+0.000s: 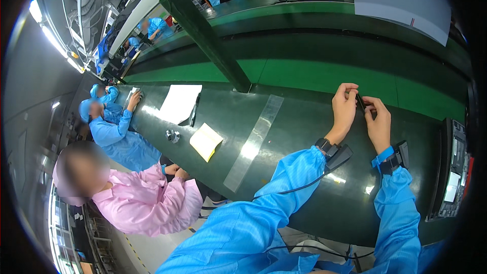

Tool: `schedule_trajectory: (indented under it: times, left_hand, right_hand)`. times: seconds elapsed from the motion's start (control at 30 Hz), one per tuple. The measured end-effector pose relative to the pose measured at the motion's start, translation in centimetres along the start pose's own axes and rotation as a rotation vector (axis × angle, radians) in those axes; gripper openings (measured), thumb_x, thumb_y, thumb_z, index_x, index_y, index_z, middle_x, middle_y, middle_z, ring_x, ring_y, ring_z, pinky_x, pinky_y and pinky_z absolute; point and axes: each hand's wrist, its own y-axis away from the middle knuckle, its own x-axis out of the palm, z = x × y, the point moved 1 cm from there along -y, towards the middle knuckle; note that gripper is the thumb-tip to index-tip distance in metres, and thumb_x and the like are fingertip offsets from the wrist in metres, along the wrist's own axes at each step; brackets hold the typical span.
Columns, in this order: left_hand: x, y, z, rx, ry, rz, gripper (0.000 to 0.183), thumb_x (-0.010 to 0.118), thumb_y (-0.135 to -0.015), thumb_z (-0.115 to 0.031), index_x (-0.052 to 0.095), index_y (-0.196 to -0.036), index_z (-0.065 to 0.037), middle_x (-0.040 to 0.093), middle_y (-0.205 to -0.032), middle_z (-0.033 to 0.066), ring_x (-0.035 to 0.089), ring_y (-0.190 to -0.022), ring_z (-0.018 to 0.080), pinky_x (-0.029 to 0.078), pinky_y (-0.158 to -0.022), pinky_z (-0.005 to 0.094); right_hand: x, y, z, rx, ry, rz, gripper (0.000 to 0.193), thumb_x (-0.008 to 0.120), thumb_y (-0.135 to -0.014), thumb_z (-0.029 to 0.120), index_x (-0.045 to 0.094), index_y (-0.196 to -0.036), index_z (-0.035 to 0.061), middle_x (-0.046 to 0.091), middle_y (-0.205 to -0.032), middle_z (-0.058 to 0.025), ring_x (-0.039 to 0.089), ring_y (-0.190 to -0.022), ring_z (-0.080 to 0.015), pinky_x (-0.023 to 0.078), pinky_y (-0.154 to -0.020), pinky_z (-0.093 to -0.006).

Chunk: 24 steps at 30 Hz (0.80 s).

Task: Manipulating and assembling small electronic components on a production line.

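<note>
Above the far edge of the green-topped table, my two hands meet around a thin black strip-like piece (360, 102). My left hand (345, 109) is closed, its fingers curled and pressed together at the piece's upper end. On its other side, my right hand (378, 120) has bent fingers, with thumb and fingertips against the piece. Most of it is hidden by the fingers, so its exact kind does not show. Both my forearms wear blue sleeves and dark wrist devices.
At the right end stands an opened black electronic device (451, 172). Leftward lie a clear tape strip (253, 144), yellow paper (206, 142), crumpled silvery bits (172, 136), white paper (180, 104) and a black pen (194, 111). A green post (208, 40) rises behind. A person in pink (152, 200) sits left.
</note>
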Motion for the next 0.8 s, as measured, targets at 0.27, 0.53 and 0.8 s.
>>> schedule_trajectory:
  times: [0.27, 0.53, 0.8]
  left_hand:
    - [0.1, 0.3, -0.9, 0.082, -0.235, 0.097, 0.014, 0.060, -0.090, -0.009, 0.067, -0.099, 0.000, 0.067, -0.078, 0.0072, 0.061, -0.066, 0.0133, 0.049, -0.062, 0.0306]
    - [0.6, 0.7, -1.1, 0.151, -0.210, 0.197, 0.017, 0.066, -0.090, -0.014, 0.070, -0.098, 0.000, 0.069, -0.075, 0.0064, 0.060, -0.063, 0.0119, 0.048, -0.059, 0.0288]
    - [0.5, 0.8, -1.1, 0.164, -0.208, 0.214, 0.014, 0.068, -0.089, -0.009, 0.070, -0.099, 0.000, 0.070, -0.077, 0.0078, 0.061, -0.064, 0.0114, 0.049, -0.061, 0.0268]
  right_hand:
    - [-0.3, -0.3, 1.1, 0.034, -0.075, -0.199, 0.024, 0.060, -0.091, -0.006, 0.063, -0.113, -0.0008, 0.067, -0.112, -0.0097, 0.066, -0.088, -0.0170, 0.052, -0.075, -0.0292]
    - [0.0, -0.4, 0.7, 0.037, -0.195, -0.252, 0.026, 0.062, -0.090, -0.005, 0.061, -0.115, -0.0014, 0.064, -0.110, -0.0076, 0.065, -0.091, -0.0166, 0.054, -0.078, -0.0303]
    - [-0.5, -0.3, 0.2, 0.016, -0.048, -0.204, 0.017, 0.065, -0.090, 0.001, 0.066, -0.107, 0.0022, 0.065, -0.103, -0.0050, 0.064, -0.085, -0.0156, 0.052, -0.070, -0.0277]
